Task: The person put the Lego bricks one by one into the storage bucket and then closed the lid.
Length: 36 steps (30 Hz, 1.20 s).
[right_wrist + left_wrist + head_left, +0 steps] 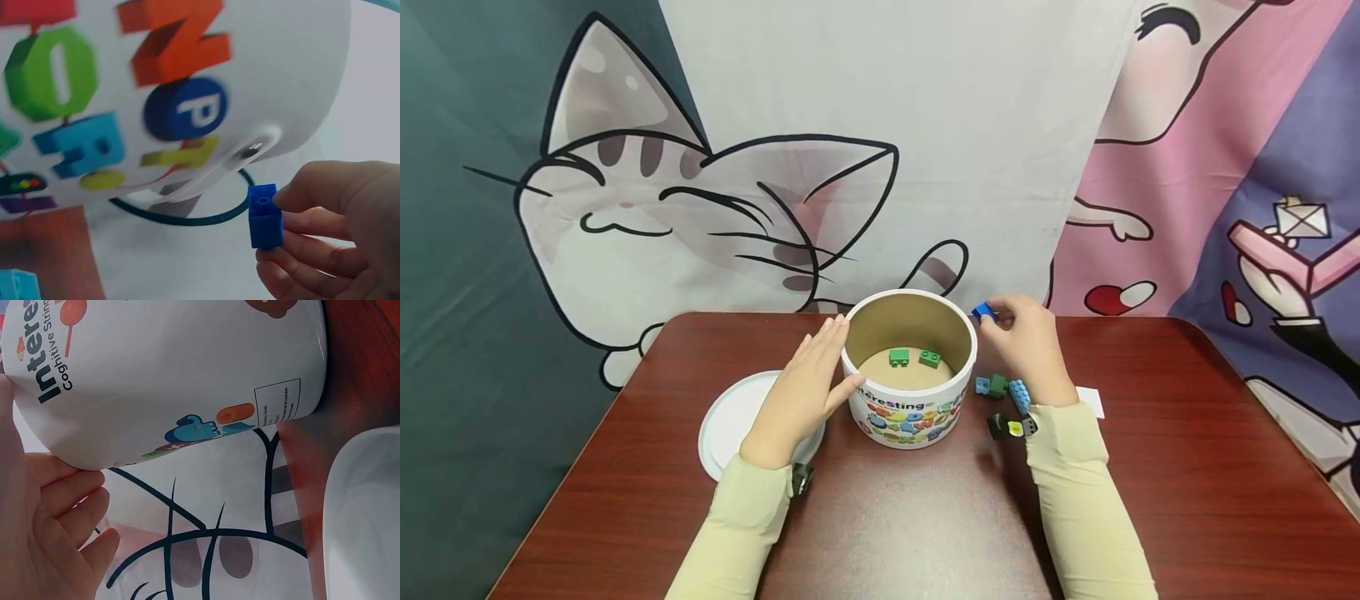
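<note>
A round white bucket with colourful print stands on the table, its top uncovered. Inside it, two green bricks lie on the bottom. My left hand rests against the bucket's left rim with its fingers straight, and the left wrist view shows the fingertips touching the wall. Just right of the rim, my right hand pinches a dark blue brick between thumb and fingers; the brick's hollow underside shows in the right wrist view. Below that hand, light blue bricks and a dark green brick lie on the table.
A white round lid lies left of the bucket, partly under my left forearm. Beyond my right wrist is a small white card. A printed cat curtain hangs behind the brown table.
</note>
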{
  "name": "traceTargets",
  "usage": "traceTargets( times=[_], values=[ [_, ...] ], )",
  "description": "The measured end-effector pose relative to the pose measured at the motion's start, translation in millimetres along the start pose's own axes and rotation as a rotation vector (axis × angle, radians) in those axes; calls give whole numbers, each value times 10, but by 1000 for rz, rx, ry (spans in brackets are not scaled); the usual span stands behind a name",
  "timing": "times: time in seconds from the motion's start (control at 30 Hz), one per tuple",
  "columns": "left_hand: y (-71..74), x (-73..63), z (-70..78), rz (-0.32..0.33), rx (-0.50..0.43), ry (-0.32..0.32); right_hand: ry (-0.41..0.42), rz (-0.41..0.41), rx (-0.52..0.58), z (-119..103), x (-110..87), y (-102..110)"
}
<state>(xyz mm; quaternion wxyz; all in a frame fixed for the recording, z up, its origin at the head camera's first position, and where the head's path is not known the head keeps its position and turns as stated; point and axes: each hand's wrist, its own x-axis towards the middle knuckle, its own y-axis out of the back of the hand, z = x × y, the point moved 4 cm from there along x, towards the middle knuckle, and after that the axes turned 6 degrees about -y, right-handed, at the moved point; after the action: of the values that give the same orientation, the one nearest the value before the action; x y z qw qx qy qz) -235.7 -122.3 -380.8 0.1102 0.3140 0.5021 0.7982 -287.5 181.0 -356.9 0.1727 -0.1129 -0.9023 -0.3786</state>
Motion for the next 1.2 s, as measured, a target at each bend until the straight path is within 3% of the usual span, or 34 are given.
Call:
traceTargets(
  times=[0.37, 0.63, 0.83, 1.0, 1.2],
  values=[
    [-2, -10, -5, 6, -15, -2, 60, 107, 92, -257, -81, 146],
    [-18, -3, 3, 23, -21, -17, 86, 115, 233, -464, -183, 226],
    [-1, -10, 19, 16, -26, -9, 123, 28, 333, -604, -254, 119],
    [1, -17, 19, 5, -30, 2, 154, -81, 260, -703, -250, -36],
    [-13, -19, 7, 2, -34, 3, 133, -312, 163, -852, -174, -285]
  ],
)
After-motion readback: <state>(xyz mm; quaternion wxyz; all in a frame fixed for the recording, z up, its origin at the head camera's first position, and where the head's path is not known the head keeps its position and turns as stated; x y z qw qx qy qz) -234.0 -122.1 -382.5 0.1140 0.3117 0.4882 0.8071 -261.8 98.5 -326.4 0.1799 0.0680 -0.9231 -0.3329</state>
